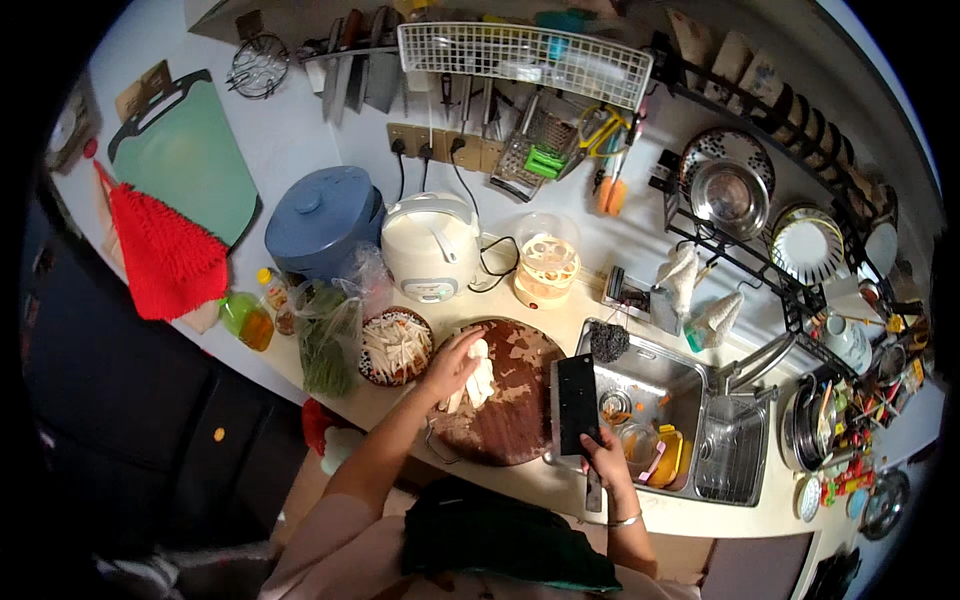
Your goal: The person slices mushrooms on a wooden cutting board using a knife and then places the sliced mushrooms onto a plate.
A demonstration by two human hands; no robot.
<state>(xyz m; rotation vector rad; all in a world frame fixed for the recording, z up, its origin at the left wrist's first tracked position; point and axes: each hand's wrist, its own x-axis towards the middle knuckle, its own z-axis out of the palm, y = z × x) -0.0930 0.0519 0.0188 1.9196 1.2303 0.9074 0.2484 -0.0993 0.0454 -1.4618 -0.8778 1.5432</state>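
Note:
A round wooden cutting board (525,425) lies on the counter left of the sink. On its left part sits a small heap of pale white slices (481,378), which look like mushroom. My left hand (455,366) is closed around the left side of that heap. My right hand (604,455) grips the handle of a cleaver (574,400). The wide dark blade points away from me, over the board's right edge and the sink's near left side, apart from the slices. Left of the board stands a patterned plate of pale cut strips (395,346).
A bag of green vegetables (328,345) lies left of the plate. Behind are a blue lidded container (322,220), a rice cooker (430,250) and an egg steamer (547,272). The metal sink (680,385) on the right holds a yellow basket (668,458).

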